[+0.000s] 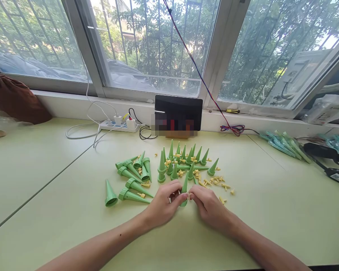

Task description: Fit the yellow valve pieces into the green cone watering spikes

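The two hands are meeting just in front of the person, about the middle of the table's (73, 218) width and somewhat closer to its near edge than to its far edge under the window. Between them they are holding one green cone (184, 185). Its long axis is standing almost upright, with the pointed tip leaning a little toward the far edge and the wide end sitting low between the fingers, partly hidden. The left hand (164, 204) is curling around the lower part from the left side, thumb and fingers pressed together on it. The right hand (208, 206) is coming from the right side, and its fingertips are pinching at the lower side of the same cone. Whether a small yellow piece is sitting between these fingertips I cannot tell. Both hands are touching the cone, so neither one is nearer. Just behind the hands, toward the far edge, a group of standing cones (183, 156) is pointing up, with scattered yellow pieces (214, 181) lying among them and to the right. To the left, lying cones (132, 171) are resting on their sides, and a single cone (110, 194) is standing apart from them.
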### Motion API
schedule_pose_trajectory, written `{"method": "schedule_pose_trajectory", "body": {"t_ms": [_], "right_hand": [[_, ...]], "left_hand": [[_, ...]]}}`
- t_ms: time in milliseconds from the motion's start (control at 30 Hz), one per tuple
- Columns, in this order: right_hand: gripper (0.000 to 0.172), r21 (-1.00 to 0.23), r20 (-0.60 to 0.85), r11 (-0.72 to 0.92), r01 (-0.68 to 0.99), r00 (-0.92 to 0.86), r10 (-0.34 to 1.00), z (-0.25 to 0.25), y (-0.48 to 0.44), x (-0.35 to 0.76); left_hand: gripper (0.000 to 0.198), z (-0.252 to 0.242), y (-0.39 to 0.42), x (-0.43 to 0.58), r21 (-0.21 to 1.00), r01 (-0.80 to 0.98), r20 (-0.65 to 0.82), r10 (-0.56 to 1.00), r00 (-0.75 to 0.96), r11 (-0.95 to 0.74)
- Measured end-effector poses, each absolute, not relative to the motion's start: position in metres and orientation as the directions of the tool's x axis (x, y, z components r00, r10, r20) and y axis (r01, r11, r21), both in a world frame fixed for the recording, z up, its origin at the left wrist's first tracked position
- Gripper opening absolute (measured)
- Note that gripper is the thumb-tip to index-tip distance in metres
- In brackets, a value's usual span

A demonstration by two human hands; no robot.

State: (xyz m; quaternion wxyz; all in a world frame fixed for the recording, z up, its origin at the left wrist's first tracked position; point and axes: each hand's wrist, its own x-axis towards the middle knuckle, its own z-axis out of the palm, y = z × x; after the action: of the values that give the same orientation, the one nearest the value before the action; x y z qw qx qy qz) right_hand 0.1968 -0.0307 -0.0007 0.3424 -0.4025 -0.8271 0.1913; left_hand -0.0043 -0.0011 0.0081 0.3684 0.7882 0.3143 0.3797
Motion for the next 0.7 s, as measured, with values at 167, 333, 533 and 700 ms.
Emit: {"method": "schedule_pose_trajectory", "body": {"t_ms": [167, 333, 533, 700], "right_hand": [[0.025, -0.656, 0.437, 0.569, 0.497, -0.364, 0.822, 0.004, -0.031, 0.192], [0.008, -0.667, 0.476, 0.566, 0.484, -0.308, 0.824, 0.008, -0.034, 0.192], [0.016, -0.627, 0.552, 0.623, 0.468, -0.298, 0.779, 0.007, -0.033, 0.194], [0.015, -0.585, 0.614, 0.677, 0.447, -0.301, 0.730, 0.005, -0.029, 0.194]], "left_hand": [[0.043, 0.009, -0.002, -0.003, 0.903, 0.174, 0.274, 0.838, 0.472, -0.394], [0.045, 0.007, -0.003, 0.000, 0.993, 0.022, 0.090, 0.884, 0.458, -0.113], [0.048, 0.016, -0.005, 0.002, 0.996, -0.067, -0.026, 0.901, 0.433, 0.061], [0.048, 0.021, -0.005, 0.001, 0.994, -0.076, -0.036, 0.894, 0.446, 0.079]]}}
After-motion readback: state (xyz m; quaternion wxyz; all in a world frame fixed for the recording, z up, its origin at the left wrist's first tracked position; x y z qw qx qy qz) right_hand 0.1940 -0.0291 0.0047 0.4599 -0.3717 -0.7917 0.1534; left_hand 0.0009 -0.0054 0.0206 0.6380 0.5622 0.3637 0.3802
